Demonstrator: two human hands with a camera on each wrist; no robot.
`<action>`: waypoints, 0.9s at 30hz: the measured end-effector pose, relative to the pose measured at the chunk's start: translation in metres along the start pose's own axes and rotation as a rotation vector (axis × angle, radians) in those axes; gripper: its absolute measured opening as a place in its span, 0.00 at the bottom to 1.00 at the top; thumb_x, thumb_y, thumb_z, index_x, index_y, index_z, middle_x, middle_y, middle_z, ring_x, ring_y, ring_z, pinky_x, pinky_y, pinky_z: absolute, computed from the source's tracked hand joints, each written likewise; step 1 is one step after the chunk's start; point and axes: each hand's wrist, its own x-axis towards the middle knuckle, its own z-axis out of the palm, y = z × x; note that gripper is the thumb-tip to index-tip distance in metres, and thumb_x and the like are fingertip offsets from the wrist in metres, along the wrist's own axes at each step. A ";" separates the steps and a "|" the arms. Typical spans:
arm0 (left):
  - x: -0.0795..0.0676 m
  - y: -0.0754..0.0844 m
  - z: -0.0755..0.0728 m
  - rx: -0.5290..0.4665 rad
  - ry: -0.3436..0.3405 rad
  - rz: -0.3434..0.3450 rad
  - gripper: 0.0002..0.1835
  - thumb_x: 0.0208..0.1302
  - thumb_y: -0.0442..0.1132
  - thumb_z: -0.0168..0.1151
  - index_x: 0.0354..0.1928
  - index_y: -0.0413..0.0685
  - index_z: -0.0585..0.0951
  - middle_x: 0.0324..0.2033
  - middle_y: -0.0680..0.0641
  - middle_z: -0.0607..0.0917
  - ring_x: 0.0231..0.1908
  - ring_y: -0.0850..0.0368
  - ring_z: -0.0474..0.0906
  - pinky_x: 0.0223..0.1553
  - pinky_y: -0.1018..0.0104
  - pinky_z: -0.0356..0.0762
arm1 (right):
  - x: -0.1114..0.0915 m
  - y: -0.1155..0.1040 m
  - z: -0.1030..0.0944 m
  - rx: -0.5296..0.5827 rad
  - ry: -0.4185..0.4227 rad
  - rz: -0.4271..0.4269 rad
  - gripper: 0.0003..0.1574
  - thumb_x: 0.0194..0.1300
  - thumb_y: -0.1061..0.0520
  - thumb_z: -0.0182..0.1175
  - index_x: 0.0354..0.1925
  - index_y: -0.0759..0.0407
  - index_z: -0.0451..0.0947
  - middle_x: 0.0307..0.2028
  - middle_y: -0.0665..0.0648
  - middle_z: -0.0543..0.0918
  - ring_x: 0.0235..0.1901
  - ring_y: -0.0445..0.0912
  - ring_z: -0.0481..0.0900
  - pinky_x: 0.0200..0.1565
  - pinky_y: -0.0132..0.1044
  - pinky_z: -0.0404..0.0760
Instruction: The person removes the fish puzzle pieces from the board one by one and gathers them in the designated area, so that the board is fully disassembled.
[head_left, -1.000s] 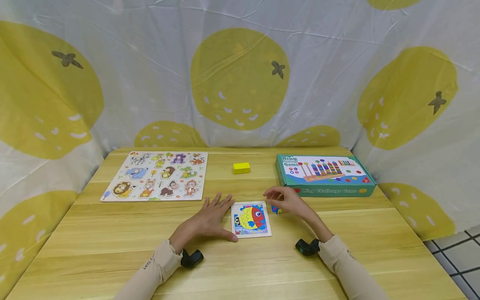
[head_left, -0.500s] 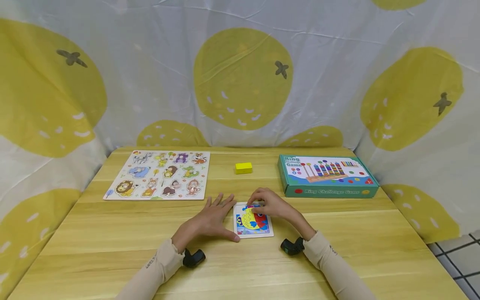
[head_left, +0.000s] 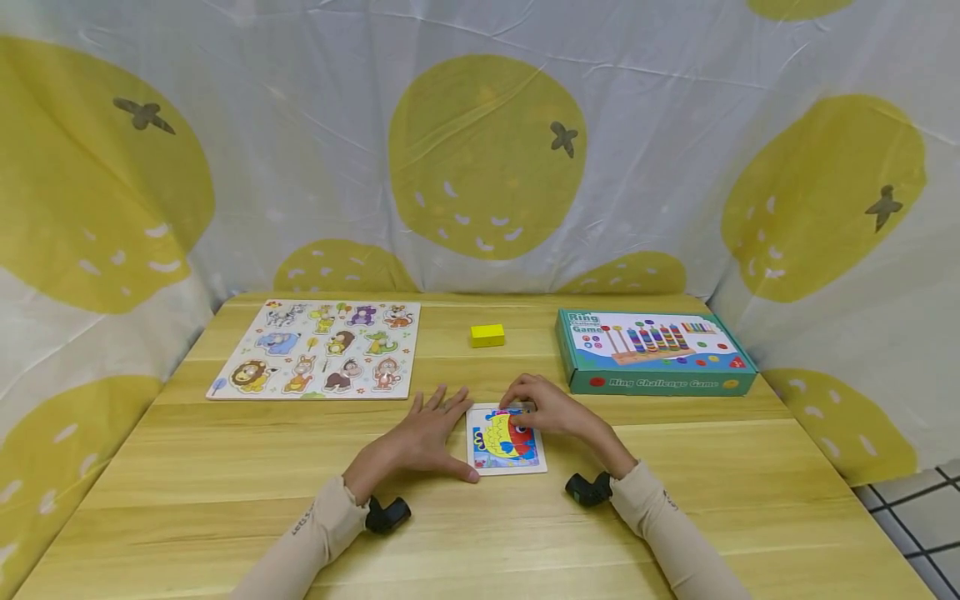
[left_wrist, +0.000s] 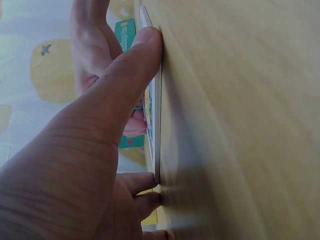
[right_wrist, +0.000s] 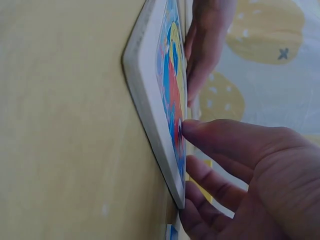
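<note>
A small square fish puzzle [head_left: 501, 450] in a pale wooden frame lies flat on the table. My left hand [head_left: 426, 437] rests at its left side, fingers spread, the thumb at the near corner and fingertips at the far one. The right hand [head_left: 558, 411] is over the far right part of the puzzle. Its thumb [right_wrist: 197, 129] presses on the picture by the fish's eye, and its bent fingers sit near the board's far edge. No loose piece shows between them. A small blue piece [right_wrist: 171, 232] lies just beyond the board's corner, hidden in the head view.
An animal peg puzzle board [head_left: 318, 350] lies at the back left. Behind the fish puzzle stands a yellow block [head_left: 487, 336]. At the back right is a green Ring Challenge Game box [head_left: 656, 352]. A curtain [head_left: 480, 167] with yellow fruit prints borders the table.
My right hand has moved left from beside the puzzle onto its far right part, its thumb shifting slightly right since half a second ago. The left hand stays at the puzzle's left side.
</note>
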 end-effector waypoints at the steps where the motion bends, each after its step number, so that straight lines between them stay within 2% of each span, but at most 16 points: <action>1: 0.000 0.000 0.000 0.000 0.001 0.000 0.63 0.40 0.73 0.67 0.74 0.46 0.55 0.75 0.46 0.51 0.73 0.39 0.37 0.68 0.34 0.31 | 0.000 0.000 0.000 -0.003 -0.001 -0.004 0.09 0.61 0.59 0.64 0.41 0.50 0.84 0.45 0.50 0.77 0.49 0.47 0.71 0.53 0.45 0.71; 7: 0.000 -0.003 0.001 0.004 0.009 -0.004 0.64 0.39 0.74 0.67 0.74 0.48 0.55 0.75 0.48 0.51 0.74 0.40 0.36 0.68 0.35 0.30 | 0.000 0.000 -0.001 -0.025 -0.015 -0.039 0.09 0.62 0.58 0.64 0.41 0.49 0.84 0.46 0.51 0.77 0.50 0.48 0.70 0.54 0.46 0.70; 17: 0.000 -0.002 0.001 -0.003 0.010 -0.003 0.63 0.39 0.74 0.67 0.74 0.48 0.55 0.75 0.47 0.51 0.74 0.39 0.36 0.67 0.34 0.30 | -0.001 0.001 -0.002 -0.024 -0.023 -0.031 0.11 0.61 0.60 0.62 0.42 0.51 0.84 0.45 0.50 0.76 0.49 0.47 0.69 0.51 0.43 0.69; 27: 0.000 -0.001 0.002 -0.001 0.005 -0.010 0.63 0.39 0.74 0.68 0.74 0.48 0.56 0.75 0.48 0.51 0.74 0.40 0.36 0.68 0.35 0.29 | -0.003 0.001 -0.002 -0.055 -0.029 -0.071 0.14 0.60 0.63 0.60 0.44 0.51 0.83 0.45 0.53 0.76 0.48 0.49 0.69 0.49 0.43 0.68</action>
